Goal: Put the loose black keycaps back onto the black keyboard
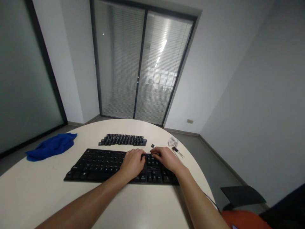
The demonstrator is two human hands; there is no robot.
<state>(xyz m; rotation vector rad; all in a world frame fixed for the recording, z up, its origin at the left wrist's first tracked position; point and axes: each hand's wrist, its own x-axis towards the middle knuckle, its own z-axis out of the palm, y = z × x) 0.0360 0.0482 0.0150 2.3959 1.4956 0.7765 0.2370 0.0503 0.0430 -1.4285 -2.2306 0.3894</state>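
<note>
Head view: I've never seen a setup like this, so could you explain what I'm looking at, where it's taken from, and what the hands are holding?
There's no machine here, just a person's two bare hands. The one picture comes from a camera worn on their head, looking forward and down.

On the pale table is a black keyboard. Beyond it are rows of keycaps, with a single keycap to their right. A blue cloth lies at the left; at the right are a crumpled, whitish thing and a small dark-ended item.

The left hand and right hand are both at the keyboard's right half. Whether the fingers pinch anything is too small to tell.
</note>
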